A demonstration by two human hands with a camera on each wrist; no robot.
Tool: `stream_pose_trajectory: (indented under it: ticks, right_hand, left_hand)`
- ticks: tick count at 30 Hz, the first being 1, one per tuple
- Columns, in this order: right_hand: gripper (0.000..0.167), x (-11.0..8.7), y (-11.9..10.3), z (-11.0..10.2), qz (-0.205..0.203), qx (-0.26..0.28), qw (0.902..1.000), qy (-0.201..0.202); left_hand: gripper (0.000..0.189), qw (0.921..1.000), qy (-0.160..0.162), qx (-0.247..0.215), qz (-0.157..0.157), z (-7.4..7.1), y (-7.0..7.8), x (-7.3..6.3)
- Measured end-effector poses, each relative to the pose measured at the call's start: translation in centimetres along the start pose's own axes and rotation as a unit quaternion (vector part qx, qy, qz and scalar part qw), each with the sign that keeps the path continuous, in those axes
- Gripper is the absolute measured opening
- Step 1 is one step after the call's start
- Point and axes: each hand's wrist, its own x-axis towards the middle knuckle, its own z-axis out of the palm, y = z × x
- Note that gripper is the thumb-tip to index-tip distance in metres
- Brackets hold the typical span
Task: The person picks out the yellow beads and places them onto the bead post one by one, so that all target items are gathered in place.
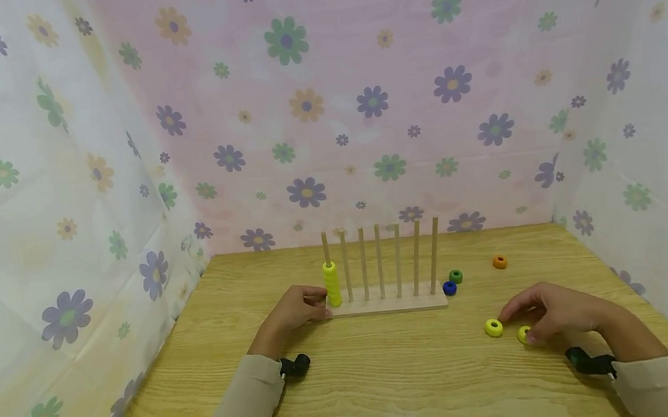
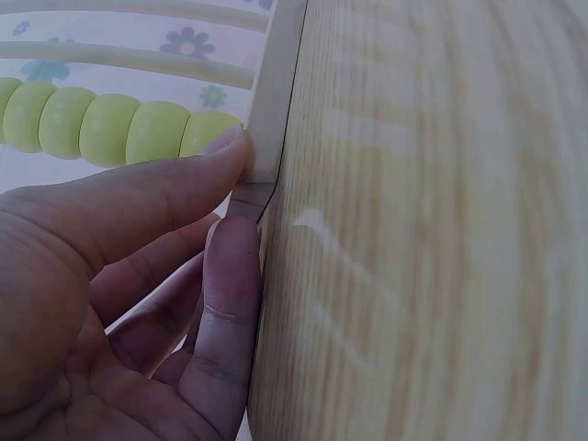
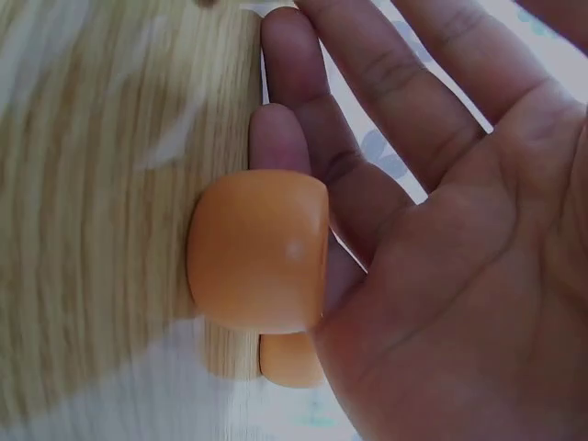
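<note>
A wooden peg stand [image 1: 389,305] with several upright pegs stands on the table. Several yellow beads [image 1: 331,286] are stacked on its leftmost peg. My left hand [image 1: 295,308] holds the left end of the base between thumb and fingers, as the left wrist view shows close up. To the right, my right hand [image 1: 566,311] hovers low with fingers apart. Its thumb tip overlaps a yellow bead [image 1: 522,334], and its index fingertip is right at another yellow bead [image 1: 493,328]. In the right wrist view, an orange bead [image 3: 259,253] shows before the palm, another orange bead [image 3: 292,360] behind it.
A green bead [image 1: 456,276] and a blue bead [image 1: 449,288] lie beside the stand's right end. Farther right lies an orange bead [image 1: 500,261]. Flowered cloth [image 1: 349,102] hangs around the wooden table [image 1: 382,375] at the back and sides.
</note>
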Motion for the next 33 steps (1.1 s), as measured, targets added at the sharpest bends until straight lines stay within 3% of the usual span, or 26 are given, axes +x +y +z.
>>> stream_pose_trajectory:
  ticks: [7,11,22,33]
  right_hand:
    - [0.037,0.2,-0.2,0.2,-0.003,-0.013,0.9997,0.018]
    - [0.035,0.5,-0.3,0.5,0.0,-0.051,0.9978,0.041]
    - [0.038,1.7,-1.0,1.4,0.047,-0.146,0.98,0.126]
    - [0.025,2.5,-1.6,2.3,0.032,-0.19,0.9715,0.138]
  left_hand:
    - [0.057,1.0,0.002,0.0,-0.005,0.0,0.2,-0.1]
    - [0.057,1.0,0.002,0.003,-0.002,0.0,0.0,-0.1]
    - [0.055,1.0,0.001,-0.009,-0.004,0.0,-0.2,0.0]
    - [0.055,1.0,-0.004,-0.005,0.002,0.0,-0.1,0.0]
